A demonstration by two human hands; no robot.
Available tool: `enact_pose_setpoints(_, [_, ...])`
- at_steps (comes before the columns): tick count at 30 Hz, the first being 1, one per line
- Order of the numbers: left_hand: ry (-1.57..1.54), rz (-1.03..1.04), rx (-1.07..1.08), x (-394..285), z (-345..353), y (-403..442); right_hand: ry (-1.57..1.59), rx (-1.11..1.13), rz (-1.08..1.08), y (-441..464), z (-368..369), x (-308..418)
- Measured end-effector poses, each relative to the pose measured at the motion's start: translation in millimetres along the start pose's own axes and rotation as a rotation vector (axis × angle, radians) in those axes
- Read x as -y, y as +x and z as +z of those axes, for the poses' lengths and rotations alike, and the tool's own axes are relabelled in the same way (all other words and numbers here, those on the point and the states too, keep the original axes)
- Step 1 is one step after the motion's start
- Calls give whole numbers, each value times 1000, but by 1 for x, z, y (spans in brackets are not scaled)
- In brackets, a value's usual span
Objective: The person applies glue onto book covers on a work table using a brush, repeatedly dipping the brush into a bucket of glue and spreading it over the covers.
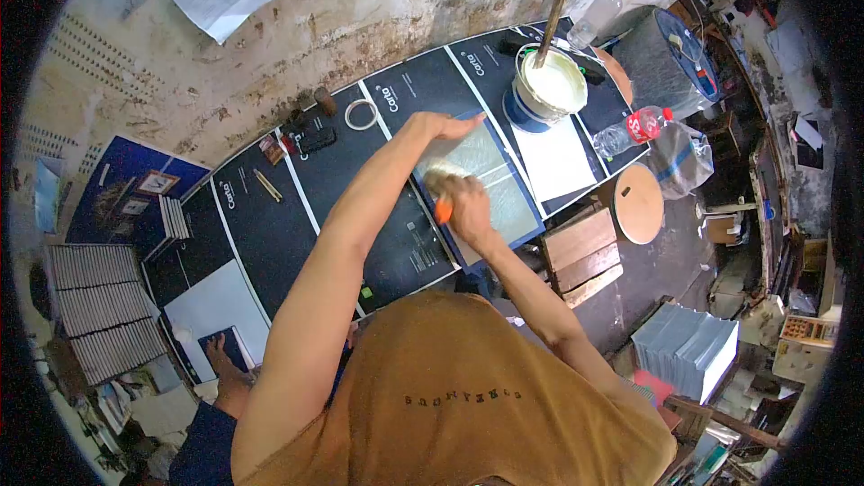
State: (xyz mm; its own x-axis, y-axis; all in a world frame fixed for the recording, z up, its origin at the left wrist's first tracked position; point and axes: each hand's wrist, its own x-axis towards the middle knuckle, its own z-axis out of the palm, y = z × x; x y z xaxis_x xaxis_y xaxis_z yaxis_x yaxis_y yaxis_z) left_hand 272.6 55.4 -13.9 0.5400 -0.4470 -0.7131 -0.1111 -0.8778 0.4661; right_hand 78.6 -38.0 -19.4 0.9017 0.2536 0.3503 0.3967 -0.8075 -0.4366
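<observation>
A flat panel with a blue border and a pale, wet-looking middle (pixel 508 189) lies on the black table. My left hand (pixel 448 127) grips its far edge near the corner, fingers together. Closed around a brush with an orange handle end (pixel 443 210), my right hand (pixel 468 209) is over the panel's left part. Pale bristles show just beyond the knuckles, against the panel. To the right of the panel stands a bucket of cream-coloured paste (pixel 551 85) with a wooden stick (pixel 560 9) upright in it. A white sheet (pixel 553 162) lies beside the panel.
A tape roll (pixel 361 114) and small tools lie along the wall side. Plastic bottles (pixel 634 130) stand or lie at the right end. A round stool (pixel 639 203) and stacked sheets (pixel 686 351) are at the right. Another person's foot (pixel 219 355) shows at lower left.
</observation>
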Motion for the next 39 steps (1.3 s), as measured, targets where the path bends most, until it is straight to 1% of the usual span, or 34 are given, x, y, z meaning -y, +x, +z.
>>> enact_pose_setpoints(1, [29, -20, -28, 1, -1, 6, -3, 121, -8, -15, -1, 5])
enact_pose_setpoints(2, [61, -39, -60, 1, -5, 11, 65, 237, -50, -25, -6, 5])
enact_pose_setpoints(4, [104, -56, -84, -7, -9, 6, 199, 474, -120, -34, -36, 17])
enact_pose_setpoints(7, [134, -42, -35, -18, -11, -8, 83, 83, -118, -16, -39, -14])
enact_pose_setpoints(8, [138, -35, -9, -19, -14, -5, 9, -139, -54, -1, -41, -12])
enact_pose_setpoints(9, [143, -31, 13, -20, -16, -3, -23, -56, -11, -6, -26, -13])
enact_pose_setpoints(11, [132, -63, -46, -26, -12, -8, -83, 102, 80, -21, 11, -17])
enact_pose_setpoints(13, [135, -81, -90, -26, -8, 3, 67, 248, -199, -48, 4, 13])
enact_pose_setpoints(15, [114, -107, -73, -25, -8, 1, 128, 508, -193, -55, -30, 35])
enact_pose_setpoints(16, [102, -121, -70, -23, -8, 0, 109, 440, -191, -51, -36, 32])
enact_pose_setpoints(18, [47, -51, -63, -15, -6, -9, 72, 301, -200, -22, -43, 16])
enact_pose_setpoints(19, [21, -21, -67, -13, -6, -14, 55, 234, -172, -6, -41, 8])
enact_pose_setpoints(21, [20, -48, -106, -16, -3, -25, 24, 85, -131, 25, -26, -6])
enact_pose_setpoints(22, [19, -61, -129, -19, 1, -30, 68, 118, -216, 16, 11, -31])
enact_pose_setpoints(23, [3, -72, -207, -21, 7, -32, 50, 163, -190, -1, 14, -24])
enact_pose_setpoints(24, [17, -81, -236, -22, 12, -33, 32, 168, -191, -22, 23, -17])
enact_pose_setpoints(25, [27, -95, -258, -22, 14, -32, 75, 349, -217, -39, 12, -11])
enact_pose_setpoints(26, [5, -101, -246, -21, 13, -30, 40, 429, -323, -51, -21, 9])
enact_pose_setpoints(29, [-26, -133, -192, -22, 10, -25, 205, 544, -276, -55, -72, 4])
enact_pose_setpoints(30, [-20, -160, -170, -24, 6, -24, 176, 429, -284, -47, -78, -5])
enact_pose_setpoints(31, [-13, -186, -144, -25, 5, -19, 76, 251, -348, -34, -73, -14])
enact_pose_setpoints(33, [-49, -178, -87, -26, 1, -7, 119, 54, -208, -12, -79, -16])
enact_pose_setpoints(34, [-41, -192, -73, -25, 4, -1, 86, 130, -200, -13, -73, -25])
enact_pose_setpoints(37, [35, -250, -66, -29, 4, 12, -68, 374, -358, -77, -49, -34])
enact_pose_setpoints(38, [45, -229, -102, -27, 0, 16, -65, 468, -350, -92, -61, -27])
enact_pose_setpoints(39, [44, -208, -134, -21, 0, 19, 17, 656, -335, -93, -97, -11])
